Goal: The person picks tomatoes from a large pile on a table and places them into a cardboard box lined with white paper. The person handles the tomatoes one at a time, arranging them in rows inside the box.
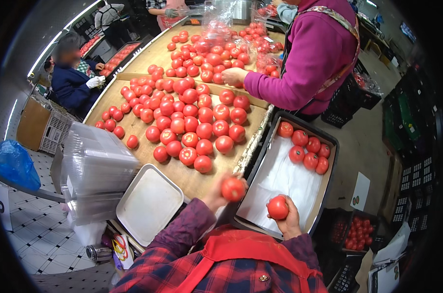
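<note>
My left hand (217,196) holds a red tomato (233,189) near the front edge of the wooden sorting table (192,179). In my right hand (291,221) is another tomato (278,207), above the lower end of a black crate (333,161) lined with cardboard and white paper (276,175). Several tomatoes (310,161) lie together at the crate's upper end. Many loose tomatoes (177,125) are spread over the table, ahead and to the left of the crate.
An off-white tray (150,205) stands left of my left arm, beside stacked clear plastic packaging (97,161). A low divider (258,102) crosses the table. Beyond the crate, a co-worker in a magenta top (313,55) reaches over more tomatoes. Black crates (417,183) stand at the right.
</note>
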